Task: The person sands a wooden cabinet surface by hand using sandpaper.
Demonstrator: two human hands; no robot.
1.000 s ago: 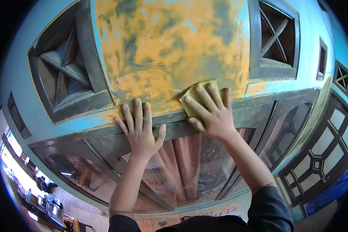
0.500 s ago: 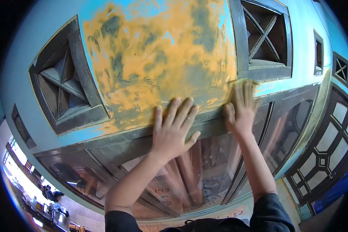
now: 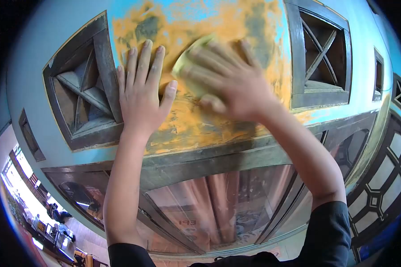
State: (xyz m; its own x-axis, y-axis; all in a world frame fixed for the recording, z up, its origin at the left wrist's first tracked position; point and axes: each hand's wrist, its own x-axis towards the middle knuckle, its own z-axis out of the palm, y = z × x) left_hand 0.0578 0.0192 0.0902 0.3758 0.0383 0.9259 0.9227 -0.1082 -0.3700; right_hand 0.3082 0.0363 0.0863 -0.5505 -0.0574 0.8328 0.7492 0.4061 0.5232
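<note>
On the patchy orange, grey and blue wall panel [image 3: 209, 127], my left hand [image 3: 141, 100] lies flat with its fingers stretched upward, near the dark wooden frame on its left. My right hand [image 3: 238, 86] presses a yellow-green sheet of sandpaper [image 3: 181, 62] against the middle of the panel. The fingers are spread and point up and left, blurred by motion. The sheet's curved edge shows beyond the fingertips; the rest is hidden under the hand.
Wooden vent frames with crossed bars stand on the left [image 3: 82, 89] and right [image 3: 321, 55]. Below the panel runs a wooden beam [image 3: 200, 160] above glazed doors [image 3: 218, 204]. A patterned door [image 3: 374, 200] is at far right.
My right hand has swept up and left with the sandpaper, from the panel's lower right edge to its middle. My left hand has moved up and left along the panel.
</note>
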